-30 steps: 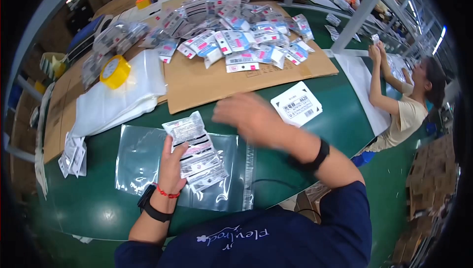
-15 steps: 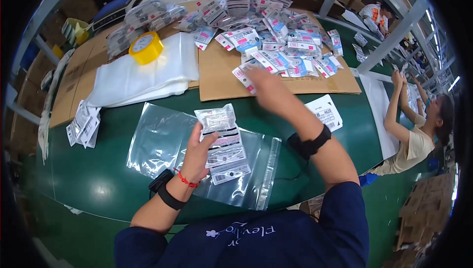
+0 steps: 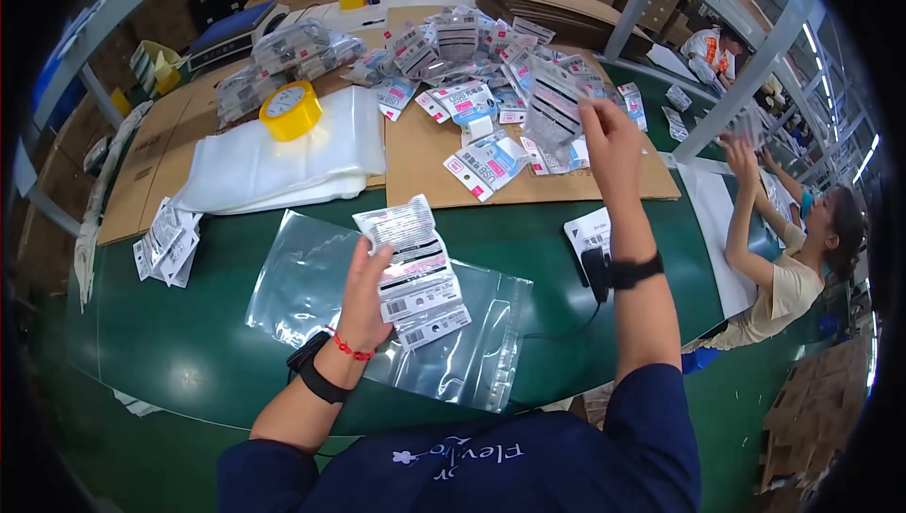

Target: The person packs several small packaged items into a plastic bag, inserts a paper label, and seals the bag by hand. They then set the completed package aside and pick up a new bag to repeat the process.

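Note:
My left hand (image 3: 361, 288) is closed on a small stack of printed plastic packets (image 3: 415, 263), backs facing up, thumb across the top. Under them a large clear plastic bag (image 3: 472, 353) lies flat on the green table. My right hand (image 3: 612, 140) is raised at the right side of a heap of packets (image 3: 462, 102), pinching one clear packet (image 3: 552, 107) by its edge. That packet is tilted, with black bands on its back. The heap's pink, white and blue packets rest on a flat cardboard sheet (image 3: 434, 190).
Left of the heap lie a stack of clear bags (image 3: 283, 168), a yellow tape roll (image 3: 291, 111) and bagged packets (image 3: 293, 46). White labels (image 3: 170, 244) sit at the table's left, more labels (image 3: 587, 230) beside my right wrist. A metal post (image 3: 722, 112) and a co-worker (image 3: 779, 258) are at the right.
My right hand has moved right and up from the heap's front edge, now with a packet in it. My left hand has shifted slightly left with its stack.

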Demonstrator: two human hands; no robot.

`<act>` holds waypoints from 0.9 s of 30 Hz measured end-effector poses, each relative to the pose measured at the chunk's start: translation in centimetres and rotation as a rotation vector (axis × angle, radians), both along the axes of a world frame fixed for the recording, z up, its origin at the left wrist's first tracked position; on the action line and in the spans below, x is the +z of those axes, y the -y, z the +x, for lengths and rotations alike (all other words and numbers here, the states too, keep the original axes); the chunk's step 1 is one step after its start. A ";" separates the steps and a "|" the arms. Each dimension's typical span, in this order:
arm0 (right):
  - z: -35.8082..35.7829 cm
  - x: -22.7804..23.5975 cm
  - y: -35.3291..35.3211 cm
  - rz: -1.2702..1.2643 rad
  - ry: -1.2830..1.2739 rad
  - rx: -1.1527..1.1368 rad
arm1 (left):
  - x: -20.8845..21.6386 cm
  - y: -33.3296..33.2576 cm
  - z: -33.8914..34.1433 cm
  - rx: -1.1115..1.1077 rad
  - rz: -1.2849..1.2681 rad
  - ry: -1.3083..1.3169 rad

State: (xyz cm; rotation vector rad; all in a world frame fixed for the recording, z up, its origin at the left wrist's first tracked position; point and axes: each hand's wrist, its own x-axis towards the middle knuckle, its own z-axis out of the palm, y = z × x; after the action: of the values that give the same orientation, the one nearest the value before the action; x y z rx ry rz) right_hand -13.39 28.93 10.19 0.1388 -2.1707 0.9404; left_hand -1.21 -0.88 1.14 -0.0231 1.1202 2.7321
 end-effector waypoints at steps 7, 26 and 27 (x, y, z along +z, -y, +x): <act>10.8 -0.8 9.5 0.224 -0.005 0.312 | 0.7 -1.0 -0.2 0.162 -0.061 -0.113; 15.3 -5.2 12.6 0.586 0.221 0.546 | 1.9 -3.0 0.8 0.284 -0.272 -0.309; 14.9 -4.9 12.1 0.523 0.166 0.577 | 2.2 -2.9 0.5 0.289 -0.269 -0.317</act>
State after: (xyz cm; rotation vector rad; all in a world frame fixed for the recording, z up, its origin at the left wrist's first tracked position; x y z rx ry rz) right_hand 1.53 16.87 5.26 1.0125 -2.5442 0.6653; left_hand -0.68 2.07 3.35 0.2366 1.6865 2.8770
